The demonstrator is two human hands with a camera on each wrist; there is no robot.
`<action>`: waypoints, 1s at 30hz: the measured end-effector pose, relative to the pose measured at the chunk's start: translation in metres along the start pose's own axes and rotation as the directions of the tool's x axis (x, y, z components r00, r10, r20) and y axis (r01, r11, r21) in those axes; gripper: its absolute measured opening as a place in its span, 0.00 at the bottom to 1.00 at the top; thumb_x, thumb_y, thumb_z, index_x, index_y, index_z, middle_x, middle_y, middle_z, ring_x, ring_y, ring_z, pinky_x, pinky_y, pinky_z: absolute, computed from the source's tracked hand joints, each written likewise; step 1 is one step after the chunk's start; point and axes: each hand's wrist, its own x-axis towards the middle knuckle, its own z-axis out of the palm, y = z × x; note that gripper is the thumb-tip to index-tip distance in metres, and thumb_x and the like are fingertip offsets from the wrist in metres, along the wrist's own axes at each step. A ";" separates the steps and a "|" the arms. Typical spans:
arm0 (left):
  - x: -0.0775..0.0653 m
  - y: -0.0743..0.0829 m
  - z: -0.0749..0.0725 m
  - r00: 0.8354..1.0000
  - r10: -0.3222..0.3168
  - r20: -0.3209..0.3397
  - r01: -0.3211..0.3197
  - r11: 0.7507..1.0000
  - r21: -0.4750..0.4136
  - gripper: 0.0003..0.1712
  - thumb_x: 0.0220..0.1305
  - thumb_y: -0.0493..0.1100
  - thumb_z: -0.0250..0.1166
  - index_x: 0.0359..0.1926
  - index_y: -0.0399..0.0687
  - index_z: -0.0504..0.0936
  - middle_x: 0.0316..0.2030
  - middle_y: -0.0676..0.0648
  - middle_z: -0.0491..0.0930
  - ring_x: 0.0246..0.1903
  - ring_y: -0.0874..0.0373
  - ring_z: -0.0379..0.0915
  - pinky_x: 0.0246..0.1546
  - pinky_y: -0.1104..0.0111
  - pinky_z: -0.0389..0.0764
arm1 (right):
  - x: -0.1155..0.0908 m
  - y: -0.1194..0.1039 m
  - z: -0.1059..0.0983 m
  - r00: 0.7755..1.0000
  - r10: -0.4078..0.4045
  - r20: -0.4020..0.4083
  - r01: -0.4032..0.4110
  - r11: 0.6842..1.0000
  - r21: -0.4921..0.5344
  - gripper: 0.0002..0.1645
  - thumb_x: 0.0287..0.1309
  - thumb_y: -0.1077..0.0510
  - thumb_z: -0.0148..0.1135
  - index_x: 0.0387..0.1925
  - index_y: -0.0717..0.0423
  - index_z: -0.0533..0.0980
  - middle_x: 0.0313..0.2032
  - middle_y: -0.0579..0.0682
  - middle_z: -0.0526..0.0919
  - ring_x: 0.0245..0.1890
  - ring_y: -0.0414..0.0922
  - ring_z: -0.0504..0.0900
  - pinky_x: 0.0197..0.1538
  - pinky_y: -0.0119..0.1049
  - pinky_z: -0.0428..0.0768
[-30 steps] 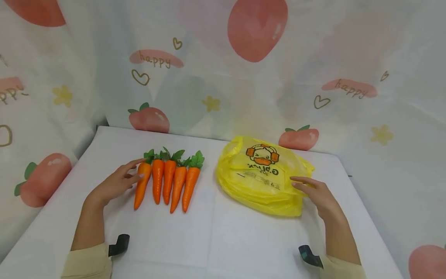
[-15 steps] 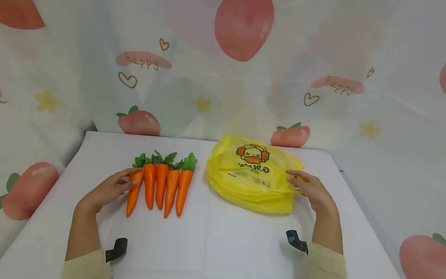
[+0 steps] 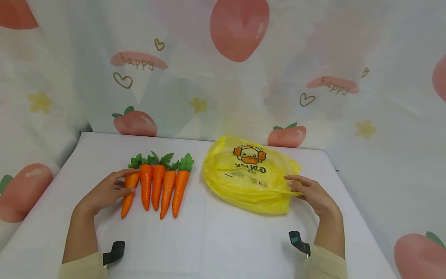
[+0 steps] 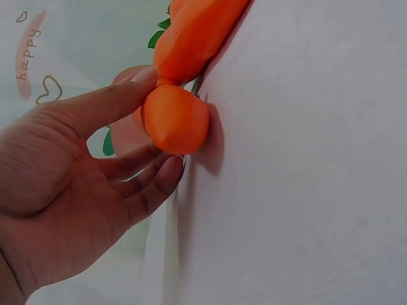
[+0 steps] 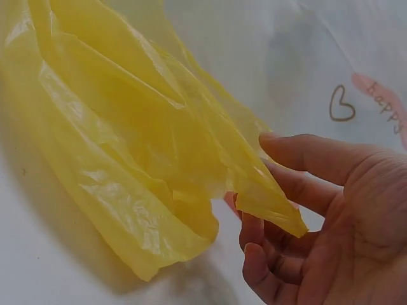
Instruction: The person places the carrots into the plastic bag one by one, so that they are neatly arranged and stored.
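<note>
Sleeves, pale beige, come first at the near edge of the head view: left sleeve (image 3: 83, 267) and right sleeve (image 3: 325, 263), each with a black mount (image 3: 114, 252) jutting inward. Clock directions taken from the person's side, 12 o'clock straight away.

White-covered desk (image 3: 216, 248) carries all items.

Left hand (image 3: 104, 192), 10 o'clock: fingers curled round the leftmost carrot (image 3: 128, 199). Left wrist view: thumb along one side, other fingers under the opposite side, the carrot's tip facing the camera. This carrot lies at the outer end of a row at 11 o'clock, its tip toward 7.

Right hand (image 3: 313, 193), 2 o'clock: fingers loosely bent, thumb spread away from the lower fingers; a corner of the yellow plastic bag (image 3: 240, 174) lies in the gap between them.

Other four carrots (image 3: 168, 190) sit side by side, 3 o'clock of the held one, narrow tips toward 6 to 7, green leafy tops (image 3: 186, 162) toward 12 to 1.

Bag lies rumpled on the desk at 1 o'clock, well apart from the hand on the carrot. Duck print (image 3: 249, 154) with orange headphones on its upper face; lettering below reads mirror-reversed.

Farthest, 12 o'clock: pale backdrop (image 3: 181, 66) behind the desk, printed with pink fruit, yellow flowers, hearts and "happy".
</note>
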 end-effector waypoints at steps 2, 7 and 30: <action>-0.001 0.000 -0.002 1.000 0.018 -0.016 -0.018 1.000 0.004 0.34 0.69 0.41 0.69 0.73 0.46 0.71 0.65 0.30 0.63 0.58 0.30 0.67 0.51 0.41 0.79 | 0.002 -0.002 0.003 1.000 -0.010 0.003 0.010 1.000 0.000 0.32 0.78 0.45 0.54 0.73 0.58 0.70 0.72 0.61 0.63 0.59 0.56 0.69 0.58 0.40 0.77; 0.001 0.003 -0.002 0.997 0.046 -0.066 -0.046 0.999 -0.002 0.34 0.69 0.39 0.69 0.73 0.47 0.71 0.67 0.29 0.58 0.58 0.28 0.66 0.49 0.44 0.82 | 0.005 -0.010 0.013 0.999 -0.029 0.018 0.029 1.000 -0.010 0.32 0.76 0.42 0.57 0.70 0.57 0.73 0.72 0.60 0.64 0.59 0.56 0.71 0.60 0.44 0.75; -0.003 0.045 0.001 0.978 0.125 -0.164 -0.122 0.992 0.027 0.34 0.73 0.42 0.65 0.77 0.54 0.68 0.69 0.31 0.56 0.60 0.28 0.64 0.48 0.42 0.82 | 0.006 -0.013 0.017 0.997 -0.059 0.042 0.063 0.993 -0.100 0.30 0.71 0.44 0.64 0.66 0.55 0.77 0.69 0.61 0.67 0.56 0.58 0.73 0.61 0.52 0.73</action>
